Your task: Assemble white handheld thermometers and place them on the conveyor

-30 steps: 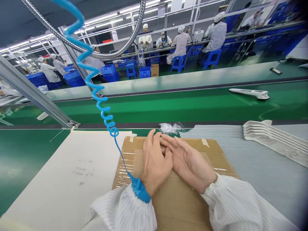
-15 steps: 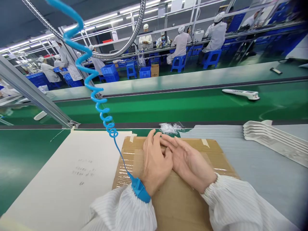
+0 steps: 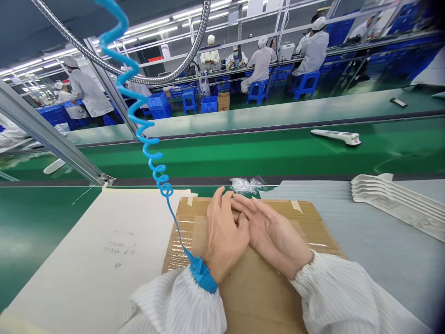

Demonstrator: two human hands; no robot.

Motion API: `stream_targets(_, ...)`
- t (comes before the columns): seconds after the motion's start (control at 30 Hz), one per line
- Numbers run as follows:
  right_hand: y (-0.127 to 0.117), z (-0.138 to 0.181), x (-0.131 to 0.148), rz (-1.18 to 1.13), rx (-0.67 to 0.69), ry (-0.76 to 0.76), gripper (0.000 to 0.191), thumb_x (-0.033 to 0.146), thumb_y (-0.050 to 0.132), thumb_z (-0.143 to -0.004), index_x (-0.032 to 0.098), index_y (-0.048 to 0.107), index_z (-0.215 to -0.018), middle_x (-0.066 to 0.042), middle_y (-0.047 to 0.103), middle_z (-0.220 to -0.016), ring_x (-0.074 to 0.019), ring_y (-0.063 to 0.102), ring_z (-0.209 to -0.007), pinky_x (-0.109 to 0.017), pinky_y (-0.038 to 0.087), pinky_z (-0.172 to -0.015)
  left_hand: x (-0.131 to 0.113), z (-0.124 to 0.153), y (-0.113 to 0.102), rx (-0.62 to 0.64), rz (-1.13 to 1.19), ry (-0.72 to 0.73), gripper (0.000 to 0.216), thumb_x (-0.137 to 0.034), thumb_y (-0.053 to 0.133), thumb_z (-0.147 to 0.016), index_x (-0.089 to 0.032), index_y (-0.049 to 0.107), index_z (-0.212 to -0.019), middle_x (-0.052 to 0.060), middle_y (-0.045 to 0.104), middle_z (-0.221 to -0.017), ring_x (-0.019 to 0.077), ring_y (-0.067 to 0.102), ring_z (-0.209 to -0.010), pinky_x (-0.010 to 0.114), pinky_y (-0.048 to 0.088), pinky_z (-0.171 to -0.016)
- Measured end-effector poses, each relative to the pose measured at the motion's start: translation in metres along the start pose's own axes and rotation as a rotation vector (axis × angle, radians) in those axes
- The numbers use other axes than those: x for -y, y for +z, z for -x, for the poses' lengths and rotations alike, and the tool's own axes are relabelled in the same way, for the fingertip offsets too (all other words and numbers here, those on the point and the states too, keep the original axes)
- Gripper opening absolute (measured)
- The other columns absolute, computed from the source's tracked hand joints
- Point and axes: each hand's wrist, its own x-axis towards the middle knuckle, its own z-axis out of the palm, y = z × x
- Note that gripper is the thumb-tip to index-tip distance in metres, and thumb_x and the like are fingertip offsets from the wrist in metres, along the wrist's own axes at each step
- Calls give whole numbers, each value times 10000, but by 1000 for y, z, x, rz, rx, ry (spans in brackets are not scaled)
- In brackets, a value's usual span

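My left hand (image 3: 225, 236) and my right hand (image 3: 274, 236) rest together on a flat cardboard sheet (image 3: 306, 222), their fingertips overlapping and nothing held between them. A blue anti-static wrist strap (image 3: 202, 274) circles my left wrist, and its coiled blue cord (image 3: 149, 134) rises out of view at the top. White striped cuffs cover both wrists. Left of the cardboard lies a white paper sheet (image 3: 100, 250) with faint printed text. A crumpled clear plastic bag (image 3: 245, 185) sits just beyond my fingertips.
Stacked white moulded pieces (image 3: 396, 204) lie on a grey mat (image 3: 382, 241) at right. A white device (image 3: 335, 137) rides the green conveyor belt (image 3: 222, 160) beyond. A metal frame rail (image 3: 45, 132) crosses at left. Seated and standing co-workers and blue crates (image 3: 158, 104) are farther away.
The white device on the conveyor has moved left. A co-worker at the far left has shifted position. My hands have not moved.
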Motion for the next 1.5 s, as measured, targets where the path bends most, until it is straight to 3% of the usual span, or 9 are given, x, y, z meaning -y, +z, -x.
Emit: stream_targets(1.5,0,-1,0,27,20,-20,319,399,488,-988,231,725,-1118,-63,673,-1316,-231,637,-1186,-412,432,-1111,1,1,1,0,21,-13,552,-169,527,-834,-204,502,-1384,94,350,-1589,290,340,-1464,499,347,-1202)
